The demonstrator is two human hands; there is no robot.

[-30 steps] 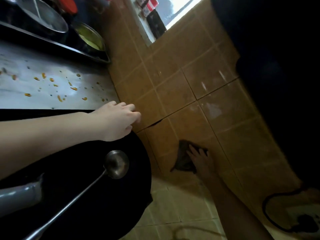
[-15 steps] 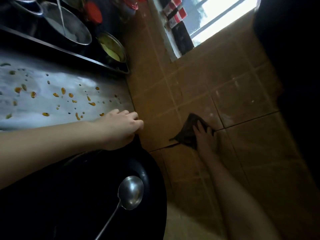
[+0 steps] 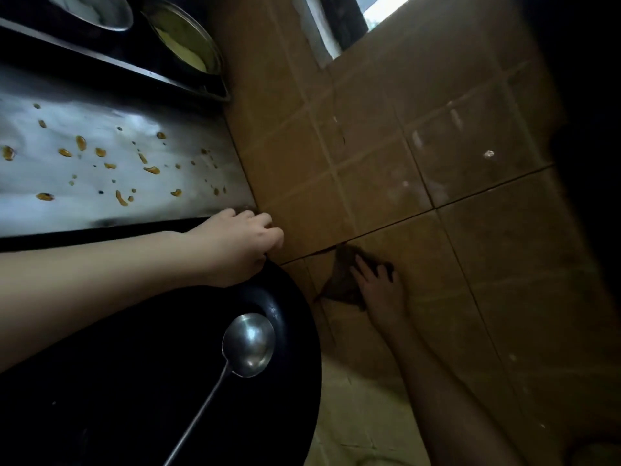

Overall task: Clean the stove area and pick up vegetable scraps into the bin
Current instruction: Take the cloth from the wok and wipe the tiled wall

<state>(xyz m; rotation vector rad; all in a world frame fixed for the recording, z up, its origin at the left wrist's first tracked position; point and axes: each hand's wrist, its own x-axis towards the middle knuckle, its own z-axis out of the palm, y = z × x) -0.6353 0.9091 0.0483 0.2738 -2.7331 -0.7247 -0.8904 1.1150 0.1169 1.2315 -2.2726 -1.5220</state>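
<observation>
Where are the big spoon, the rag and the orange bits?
spoon (image 3: 250, 344): head view, on its shiny bowl.
rag (image 3: 339, 280): head view, middle of the dark cloth.
orange bits (image 3: 152, 170): head view, on one curved scrap.

1. A shiny steel ladle with a long thin handle (image 3: 248, 344) lies in a wide black round pan (image 3: 292, 317), its bowl near the pan's right rim.
2. A round metal bowl holding something pale yellow (image 3: 188, 38) stands at the top, just beside a second steel bowl (image 3: 97, 11).
3. A bright window corner (image 3: 379, 11) shows at the top edge.
</observation>
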